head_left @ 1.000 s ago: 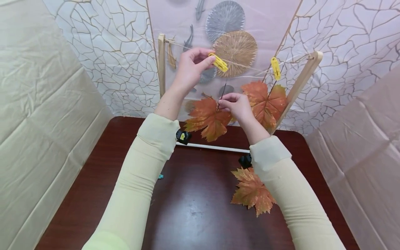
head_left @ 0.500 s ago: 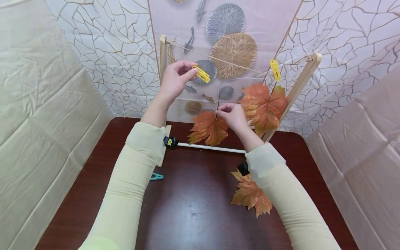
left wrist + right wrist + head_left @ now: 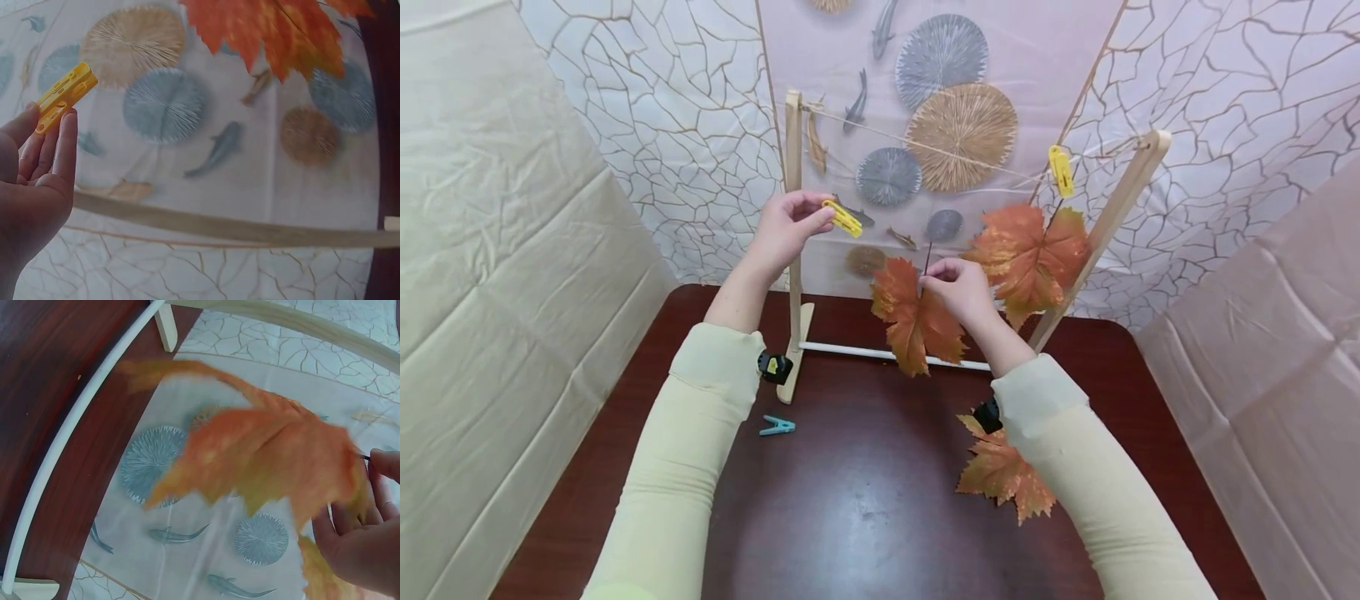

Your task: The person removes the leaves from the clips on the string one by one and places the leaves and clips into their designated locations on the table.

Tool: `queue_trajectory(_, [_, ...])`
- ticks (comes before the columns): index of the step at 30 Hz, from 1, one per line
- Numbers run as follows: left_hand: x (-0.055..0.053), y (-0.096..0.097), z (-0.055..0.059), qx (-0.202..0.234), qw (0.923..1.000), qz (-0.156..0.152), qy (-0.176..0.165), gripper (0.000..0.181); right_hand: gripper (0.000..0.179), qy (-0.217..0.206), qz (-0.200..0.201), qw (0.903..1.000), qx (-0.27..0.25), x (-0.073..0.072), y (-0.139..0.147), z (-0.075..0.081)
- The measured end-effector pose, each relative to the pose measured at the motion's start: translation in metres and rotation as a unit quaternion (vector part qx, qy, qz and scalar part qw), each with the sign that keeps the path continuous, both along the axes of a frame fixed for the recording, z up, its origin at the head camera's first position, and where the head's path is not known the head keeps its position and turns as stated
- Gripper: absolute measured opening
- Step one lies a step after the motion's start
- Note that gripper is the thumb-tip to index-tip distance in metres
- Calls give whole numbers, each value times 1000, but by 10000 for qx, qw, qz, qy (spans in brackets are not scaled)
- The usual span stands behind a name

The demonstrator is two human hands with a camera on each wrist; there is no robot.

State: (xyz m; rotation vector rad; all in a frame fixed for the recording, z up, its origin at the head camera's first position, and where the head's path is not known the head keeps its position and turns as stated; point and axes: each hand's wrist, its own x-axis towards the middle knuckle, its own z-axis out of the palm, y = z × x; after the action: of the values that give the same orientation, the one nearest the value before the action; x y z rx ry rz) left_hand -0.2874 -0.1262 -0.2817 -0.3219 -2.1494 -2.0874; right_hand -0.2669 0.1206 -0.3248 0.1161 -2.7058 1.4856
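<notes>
My left hand [image 3: 786,233] pinches a yellow clothespin [image 3: 842,218] between thumb and fingers, near the left post of the wooden frame. In the left wrist view the same clothespin [image 3: 65,97] points up and away from the fingertips. My right hand [image 3: 962,292] pinches the thin dark stem of an orange maple leaf [image 3: 917,317], which hangs below the string [image 3: 895,137]. A second maple leaf [image 3: 1030,254] hangs at the right, its stem under another yellow clothespin [image 3: 1061,172] on the string. Seen from the right wrist, the held leaf [image 3: 269,456] is blurred.
A third maple leaf [image 3: 1003,475] lies on the dark table [image 3: 850,517], partly behind the right sleeve. A teal clothespin [image 3: 777,426] lies at the left. The frame has wooden posts [image 3: 794,167] and a white bottom bar [image 3: 850,351]. A patterned cloth backdrop stands behind.
My left hand has moved left and down, away from the string, with the clothespin. The right hand has lowered slightly, and its leaf has turned. The teal clothespin has come into full view.
</notes>
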Motion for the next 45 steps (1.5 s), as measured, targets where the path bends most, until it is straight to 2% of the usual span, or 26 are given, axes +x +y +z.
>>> queue_trajectory(3, [1,-7,-9,-252,9997,1,-37,29,13,-62,118,9998,-141,3,2,-1])
queue_trajectory(9, [6,-19,-23,-1122,9937,-78,34,34,4,-299,574,9947,-804,12,7,-4])
queue_trajectory(13, [11,-24,-34,-1216,9922,-267,-94,35,2,-489,737,9907,-1029,17,13,-7])
queue_trajectory(16, [14,-29,-42,-1235,9915,-368,-195,36,7,-560,772,9887,-1154,20,19,-10])
queue_trajectory(20, [18,-37,-53,-1347,9894,-472,-276,39,21,-536,744,9882,-1224,25,29,-12])
queue_trajectory(24, [21,-46,-65,-1413,9876,-607,-322,40,25,-560,573,9895,-1199,31,41,-11])
queue_trajectory(30, [26,-57,-83,-1641,9826,-703,-513,37,24,-580,460,9883,-1332,40,59,-15])
queue_trajectory(35, [32,-70,-102,-2029,9750,-594,-685,34,21,-524,333,9883,-1393,47,74,-20])
queue_trajectory(42, [42,-86,-127,-2136,9698,-591,-1018,34,18,-759,290,9865,-1421,55,95,-31])
queue_trajectory(45, [47,-93,-139,-2204,9672,-630,-1100,34,19,-777,335,9834,-1605,59,103,-38])
